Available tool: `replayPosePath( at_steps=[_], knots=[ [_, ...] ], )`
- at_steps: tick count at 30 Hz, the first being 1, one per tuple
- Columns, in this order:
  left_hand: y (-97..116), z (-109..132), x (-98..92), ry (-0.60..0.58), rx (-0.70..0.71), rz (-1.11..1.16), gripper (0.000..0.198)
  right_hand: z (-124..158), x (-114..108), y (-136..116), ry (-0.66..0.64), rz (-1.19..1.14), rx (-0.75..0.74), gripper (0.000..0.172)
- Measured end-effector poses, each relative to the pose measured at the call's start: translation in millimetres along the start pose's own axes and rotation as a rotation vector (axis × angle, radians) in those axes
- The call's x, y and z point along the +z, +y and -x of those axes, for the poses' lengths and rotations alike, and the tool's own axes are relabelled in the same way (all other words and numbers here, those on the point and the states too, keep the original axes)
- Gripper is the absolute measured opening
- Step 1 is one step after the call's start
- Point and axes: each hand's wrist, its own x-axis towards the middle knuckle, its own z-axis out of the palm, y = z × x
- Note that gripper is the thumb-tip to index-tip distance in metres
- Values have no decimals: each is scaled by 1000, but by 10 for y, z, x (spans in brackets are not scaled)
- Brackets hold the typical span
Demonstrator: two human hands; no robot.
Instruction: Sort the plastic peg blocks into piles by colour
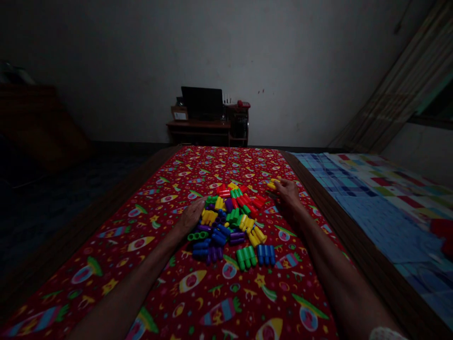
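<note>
A heap of coloured plastic tube blocks [231, 222] in red, yellow, green, blue and purple lies on a red cloth with rocket prints [148, 264]. My left hand [191, 215] rests flat against the heap's left side, fingers stretched toward yellow and purple pieces. My right hand [288, 191] lies at the heap's far right, its fingers closed round a yellow block [272, 184]. A green triple block [247, 257] and a blue triple block [266, 254] sit at the near edge of the heap.
The cloth covers a long wooden table [357, 245]. A checked blue bedspread [382, 208] lies to the right. Against the far wall stands a low desk [208, 127] with a dark monitor. A curtain [396, 85] hangs at the right.
</note>
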Motion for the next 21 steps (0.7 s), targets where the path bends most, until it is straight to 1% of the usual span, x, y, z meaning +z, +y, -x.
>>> replayPosePath(
  at_steps=[2,3,4,6,9,12,13,14,15,17,19,20,21],
  knots=[
    [-27,-10,11,1,11,-9,74,-41,-72,120,120,174,51,51],
    [-32,-13,14,-1,10,-11,74,-58,-106,169,158,227,75,52],
    [-30,-14,13,-3,6,-12,76,-74,-136,205,172,257,94,53],
    [-7,-11,1,-5,-4,-16,78,-94,-189,220,150,284,107,54],
    [51,-4,-31,-26,0,-17,78,-87,-256,85,126,384,52,51],
    [87,0,-55,-40,-6,-7,78,-25,-295,-224,127,499,-55,44],
    [89,1,-58,-36,-11,-6,78,15,-295,-357,84,511,-95,40],
    [87,2,-58,-33,-14,-8,79,69,-285,-499,4,505,-135,37],
    [81,3,-56,-31,-15,-12,79,138,-263,-645,-110,486,-181,35],
    [66,7,-49,-23,-12,-21,78,324,-186,-931,-429,428,-285,34],
    [55,12,-45,-19,-10,-28,79,551,-80,-1170,-735,462,-424,28],
    [52,15,-45,-21,-9,-31,79,665,-25,-1261,-829,536,-487,28],
    [52,18,-45,-24,-7,-34,79,767,24,-1330,-882,615,-537,32]
  ],
)
